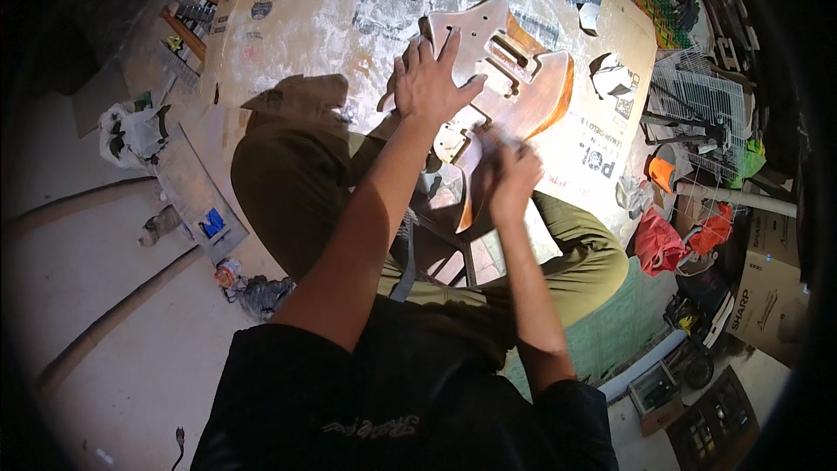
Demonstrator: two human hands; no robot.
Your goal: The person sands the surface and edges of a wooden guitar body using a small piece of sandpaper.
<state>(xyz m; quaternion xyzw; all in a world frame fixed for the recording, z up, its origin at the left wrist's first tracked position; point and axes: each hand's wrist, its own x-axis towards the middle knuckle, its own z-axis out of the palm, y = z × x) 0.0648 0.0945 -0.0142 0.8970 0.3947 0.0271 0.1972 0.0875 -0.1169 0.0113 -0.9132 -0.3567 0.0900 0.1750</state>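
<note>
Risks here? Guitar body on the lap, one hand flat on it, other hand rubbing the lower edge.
1. The wooden guitar body rests only on the person's lap and the dusty cardboard sheet, steadied by the left hand laid flat; a hard stroke might make it slip or pivot.
2. The right hand is motion-blurred at the body's edge, near the cut-out cavities; fingers could catch on an edge.
3. White dust covers the cardboard; it may foul the body's glossy orange side.
</note>
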